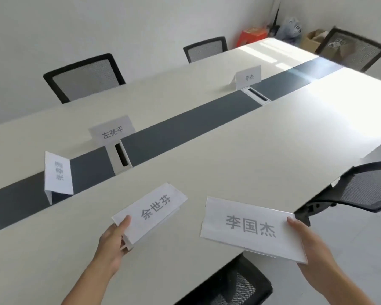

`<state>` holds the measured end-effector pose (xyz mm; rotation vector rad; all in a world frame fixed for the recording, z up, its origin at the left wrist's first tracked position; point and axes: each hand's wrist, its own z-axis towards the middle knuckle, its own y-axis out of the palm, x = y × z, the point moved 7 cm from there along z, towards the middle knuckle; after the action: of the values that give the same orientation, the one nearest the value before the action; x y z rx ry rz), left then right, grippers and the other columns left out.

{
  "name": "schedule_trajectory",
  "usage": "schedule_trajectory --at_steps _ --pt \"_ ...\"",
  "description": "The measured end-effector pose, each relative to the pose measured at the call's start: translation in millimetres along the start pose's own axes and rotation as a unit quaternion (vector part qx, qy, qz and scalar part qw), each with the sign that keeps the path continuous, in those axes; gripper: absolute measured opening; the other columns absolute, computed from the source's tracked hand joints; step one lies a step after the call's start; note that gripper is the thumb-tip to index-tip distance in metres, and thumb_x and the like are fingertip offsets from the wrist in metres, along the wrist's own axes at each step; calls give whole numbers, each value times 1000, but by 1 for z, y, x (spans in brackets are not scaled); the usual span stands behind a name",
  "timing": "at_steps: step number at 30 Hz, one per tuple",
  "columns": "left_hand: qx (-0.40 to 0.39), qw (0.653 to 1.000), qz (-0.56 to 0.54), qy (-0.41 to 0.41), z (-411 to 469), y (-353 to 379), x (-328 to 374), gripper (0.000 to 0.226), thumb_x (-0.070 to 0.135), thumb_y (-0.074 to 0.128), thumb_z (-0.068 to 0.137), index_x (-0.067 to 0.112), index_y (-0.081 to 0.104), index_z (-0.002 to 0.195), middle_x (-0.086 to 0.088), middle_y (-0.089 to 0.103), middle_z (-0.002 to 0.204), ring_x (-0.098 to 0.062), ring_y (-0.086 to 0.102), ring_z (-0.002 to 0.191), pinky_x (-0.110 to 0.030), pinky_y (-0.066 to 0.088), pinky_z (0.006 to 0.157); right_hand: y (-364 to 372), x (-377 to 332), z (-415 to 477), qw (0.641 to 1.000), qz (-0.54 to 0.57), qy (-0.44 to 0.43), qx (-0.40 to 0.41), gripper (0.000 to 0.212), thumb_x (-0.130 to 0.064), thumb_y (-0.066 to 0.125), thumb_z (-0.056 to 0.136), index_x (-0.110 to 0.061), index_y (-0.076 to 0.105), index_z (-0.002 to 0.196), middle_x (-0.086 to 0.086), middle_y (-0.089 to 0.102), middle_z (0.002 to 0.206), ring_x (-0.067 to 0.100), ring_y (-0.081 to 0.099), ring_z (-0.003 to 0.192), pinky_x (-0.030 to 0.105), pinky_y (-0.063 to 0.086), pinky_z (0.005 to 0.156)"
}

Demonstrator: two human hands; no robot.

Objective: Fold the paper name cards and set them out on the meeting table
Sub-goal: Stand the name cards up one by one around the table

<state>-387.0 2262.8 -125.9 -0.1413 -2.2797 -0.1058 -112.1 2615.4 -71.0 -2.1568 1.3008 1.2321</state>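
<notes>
My left hand (pixel 111 243) grips a folded white name card (pixel 151 211) by its near end, held low over the pale meeting table (pixel 240 150). My right hand (pixel 310 245) holds a second, larger folded card (pixel 249 227) by its right edge, over the table's near edge. Both cards carry grey printed characters. Three folded cards stand on the table: one at the left on the dark centre strip (pixel 57 175), one behind a cable box (pixel 112 129), one farther back (pixel 248 77).
A dark strip (pixel 185 122) with two white cable boxes (pixel 120 156) (pixel 256 95) runs down the table's middle. Black mesh chairs stand at the far side (pixel 86 77) (pixel 206 48), far right (pixel 352 49), right (pixel 365 186) and below me (pixel 231 285). Boxes and bags sit in the corner (pixel 293 29).
</notes>
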Motion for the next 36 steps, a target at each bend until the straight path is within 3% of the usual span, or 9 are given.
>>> schedule_trajectory --at_steps 9,13,16,19,21,25,30,34,36 --pt "43 999 -20 18 50 -6 19 15 6 65 85 14 66 98 -5 71 95 -20 66 84 -32 51 71 86 -13 78 988 -82 65 -109 23 -26 52 95 -10 64 84 -3 68 57 21 55 64 31 36 60" --pt "56 998 10 37 60 -16 21 20 -4 67 80 10 68 95 -7 73 94 -16 70 81 -29 54 75 122 -25 94 980 -112 57 -157 24 -28 53 93 -9 66 84 7 70 74 21 61 66 33 39 64" --pt "60 994 75 54 75 -26 33 24 -5 72 75 11 69 93 -9 73 96 -25 67 89 -36 51 86 137 -29 102 976 -120 58 -171 23 -25 54 93 -10 66 81 4 69 70 15 63 59 33 39 63" --pt "49 974 205 86 95 -30 52 28 -4 79 68 10 69 90 1 72 80 -20 66 75 -24 51 69 146 -29 107 975 -121 60 -177 22 -24 54 93 -9 66 82 4 68 69 15 61 58 32 38 61" --pt "63 939 316 117 113 -33 66 33 2 84 63 11 70 91 0 70 78 -18 58 68 -22 46 63 150 -28 108 975 -126 64 -173 21 -26 57 90 -10 67 83 6 68 74 15 63 59 32 39 62" --pt "89 888 416 171 151 -39 84 31 4 82 63 9 68 91 -5 69 94 -22 60 88 -29 47 80 157 -24 105 973 -138 66 -170 32 -36 75 66 -10 67 83 5 70 76 14 65 62 32 40 65" --pt "110 814 528 216 175 -38 97 27 8 68 77 9 61 104 -10 68 103 -32 60 91 -38 51 78 164 -15 105 972 -158 76 -159 46 -36 65 82 5 62 102 12 69 90 25 61 81 35 40 74" --pt "161 661 655 329 166 -8 94 53 -3 62 72 4 56 124 -23 55 129 -43 49 120 -51 39 101 175 -13 104 965 -183 77 -169 80 -58 78 52 3 63 102 17 70 98 25 61 87 38 39 79" --pt "138 618 691 348 155 15 77 70 3 60 75 10 40 142 -23 36 149 -42 31 138 -58 23 110 180 -11 104 964 -190 75 -172 91 -65 82 37 0 65 98 12 71 96 23 63 84 37 40 77"
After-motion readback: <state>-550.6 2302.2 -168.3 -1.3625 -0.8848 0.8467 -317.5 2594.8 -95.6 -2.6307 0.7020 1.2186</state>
